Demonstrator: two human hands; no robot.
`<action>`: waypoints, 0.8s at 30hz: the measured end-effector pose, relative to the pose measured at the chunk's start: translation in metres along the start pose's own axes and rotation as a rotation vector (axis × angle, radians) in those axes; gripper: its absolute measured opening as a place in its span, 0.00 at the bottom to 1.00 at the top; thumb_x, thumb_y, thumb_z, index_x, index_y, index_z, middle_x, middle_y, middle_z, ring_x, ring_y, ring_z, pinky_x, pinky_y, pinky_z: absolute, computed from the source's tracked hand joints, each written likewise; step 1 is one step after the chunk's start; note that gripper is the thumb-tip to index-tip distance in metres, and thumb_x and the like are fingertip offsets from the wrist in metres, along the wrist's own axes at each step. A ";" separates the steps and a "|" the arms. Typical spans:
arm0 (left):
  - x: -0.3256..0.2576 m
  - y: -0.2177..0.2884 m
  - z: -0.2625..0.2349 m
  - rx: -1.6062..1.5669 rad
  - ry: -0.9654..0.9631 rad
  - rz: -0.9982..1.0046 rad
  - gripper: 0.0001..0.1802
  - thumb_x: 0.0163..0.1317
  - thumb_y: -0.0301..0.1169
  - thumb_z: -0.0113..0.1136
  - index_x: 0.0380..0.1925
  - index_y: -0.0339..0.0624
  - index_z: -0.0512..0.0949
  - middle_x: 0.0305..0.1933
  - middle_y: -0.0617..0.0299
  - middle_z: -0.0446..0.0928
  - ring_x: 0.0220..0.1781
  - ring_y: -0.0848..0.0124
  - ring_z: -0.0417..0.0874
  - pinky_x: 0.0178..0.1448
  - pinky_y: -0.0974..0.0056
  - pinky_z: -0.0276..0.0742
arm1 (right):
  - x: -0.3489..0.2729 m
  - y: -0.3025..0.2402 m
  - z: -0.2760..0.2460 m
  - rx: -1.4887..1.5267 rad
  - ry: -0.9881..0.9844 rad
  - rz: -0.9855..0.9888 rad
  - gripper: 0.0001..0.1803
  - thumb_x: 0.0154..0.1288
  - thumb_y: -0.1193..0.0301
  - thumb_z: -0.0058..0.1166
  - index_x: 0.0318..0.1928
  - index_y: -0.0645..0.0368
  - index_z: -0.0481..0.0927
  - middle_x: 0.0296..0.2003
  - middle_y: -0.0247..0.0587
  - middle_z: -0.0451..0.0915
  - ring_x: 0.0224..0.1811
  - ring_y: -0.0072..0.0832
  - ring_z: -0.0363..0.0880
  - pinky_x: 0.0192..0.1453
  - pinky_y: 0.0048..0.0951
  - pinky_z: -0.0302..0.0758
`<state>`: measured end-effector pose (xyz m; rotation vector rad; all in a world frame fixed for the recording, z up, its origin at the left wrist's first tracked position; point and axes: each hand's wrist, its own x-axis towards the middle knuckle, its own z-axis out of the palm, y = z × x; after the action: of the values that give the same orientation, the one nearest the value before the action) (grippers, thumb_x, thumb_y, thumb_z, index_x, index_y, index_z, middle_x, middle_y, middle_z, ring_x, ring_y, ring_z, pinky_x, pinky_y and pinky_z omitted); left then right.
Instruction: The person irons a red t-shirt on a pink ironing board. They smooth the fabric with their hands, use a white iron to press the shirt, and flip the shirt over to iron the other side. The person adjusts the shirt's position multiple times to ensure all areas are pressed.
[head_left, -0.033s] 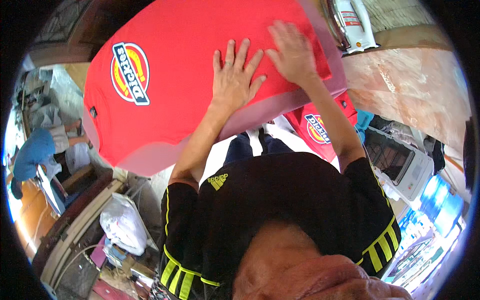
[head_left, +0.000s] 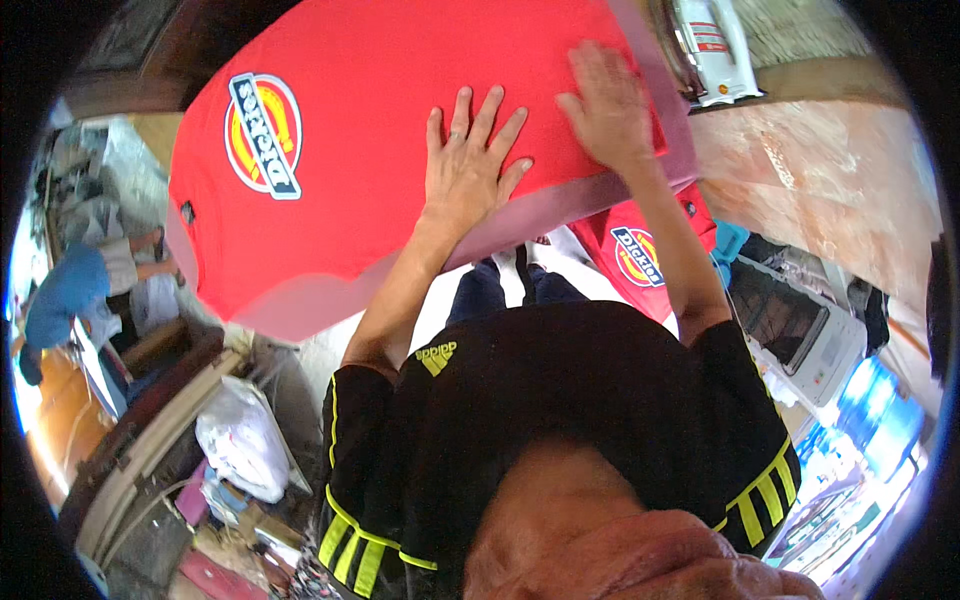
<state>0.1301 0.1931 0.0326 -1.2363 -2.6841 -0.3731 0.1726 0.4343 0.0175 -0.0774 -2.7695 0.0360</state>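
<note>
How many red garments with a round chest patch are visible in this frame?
2. One red cloth shirt with a round patch lies spread on the pink board under both flat hands; a second red patched garment sits below the board's edge. Others may be hidden.

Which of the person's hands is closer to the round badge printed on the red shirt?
The left. The left hand lies flat on the red cloth shirt, a short way right of the round yellow and white badge. The right hand presses the shirt farther right, near the board's edge.
</note>
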 end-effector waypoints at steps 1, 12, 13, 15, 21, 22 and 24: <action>-0.022 0.005 -0.008 -0.067 -0.026 -0.020 0.34 0.67 0.54 0.54 0.71 0.60 0.68 0.79 0.57 0.58 0.79 0.46 0.55 0.76 0.31 0.48 | -0.014 0.019 0.003 -0.078 0.053 0.005 0.35 0.71 0.47 0.50 0.70 0.56 0.69 0.72 0.49 0.66 0.76 0.49 0.59 0.75 0.58 0.59; -0.201 -0.077 -0.043 0.189 0.397 -1.078 0.44 0.64 0.56 0.59 0.72 0.41 0.63 0.76 0.40 0.56 0.77 0.38 0.54 0.74 0.35 0.50 | -0.078 0.059 -0.035 0.195 0.094 0.198 0.32 0.66 0.58 0.64 0.63 0.65 0.73 0.51 0.60 0.78 0.56 0.55 0.77 0.58 0.48 0.74; -0.203 -0.084 -0.047 0.179 0.430 -1.143 0.47 0.62 0.58 0.61 0.72 0.38 0.62 0.76 0.39 0.57 0.76 0.38 0.55 0.73 0.35 0.53 | -0.074 0.062 -0.036 0.242 0.037 0.237 0.32 0.65 0.58 0.65 0.62 0.66 0.73 0.50 0.60 0.79 0.54 0.55 0.78 0.57 0.47 0.75; -0.200 -0.094 -0.053 0.139 0.508 -1.268 0.53 0.58 0.62 0.64 0.72 0.34 0.59 0.75 0.37 0.57 0.74 0.38 0.59 0.71 0.35 0.58 | -0.061 0.071 -0.038 0.321 -0.076 0.306 0.32 0.63 0.57 0.66 0.60 0.66 0.74 0.47 0.59 0.80 0.50 0.54 0.80 0.55 0.45 0.76; -0.188 -0.185 -0.039 0.359 0.740 -1.471 0.61 0.48 0.55 0.75 0.72 0.30 0.55 0.72 0.27 0.53 0.69 0.31 0.63 0.68 0.37 0.67 | -0.062 0.100 -0.020 0.390 -0.073 0.311 0.29 0.56 0.57 0.72 0.50 0.65 0.80 0.34 0.49 0.81 0.36 0.41 0.81 0.45 0.39 0.78; -0.190 -0.202 -0.043 0.303 0.776 -1.497 0.62 0.47 0.52 0.77 0.73 0.31 0.53 0.72 0.26 0.53 0.69 0.30 0.63 0.69 0.38 0.67 | -0.062 0.105 -0.015 0.354 -0.073 0.279 0.28 0.56 0.58 0.72 0.49 0.65 0.81 0.33 0.49 0.82 0.36 0.41 0.82 0.45 0.39 0.78; -0.211 -0.224 -0.061 0.180 0.888 -1.508 0.64 0.44 0.45 0.80 0.73 0.32 0.50 0.72 0.25 0.53 0.68 0.30 0.64 0.70 0.42 0.67 | -0.055 0.094 -0.016 0.380 -0.106 0.241 0.23 0.56 0.61 0.70 0.46 0.64 0.82 0.32 0.49 0.83 0.35 0.42 0.82 0.43 0.40 0.78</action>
<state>0.0977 -0.1170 0.0034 0.9953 -2.1327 -0.5788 0.2343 0.5251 0.0090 -0.3160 -2.7881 0.6412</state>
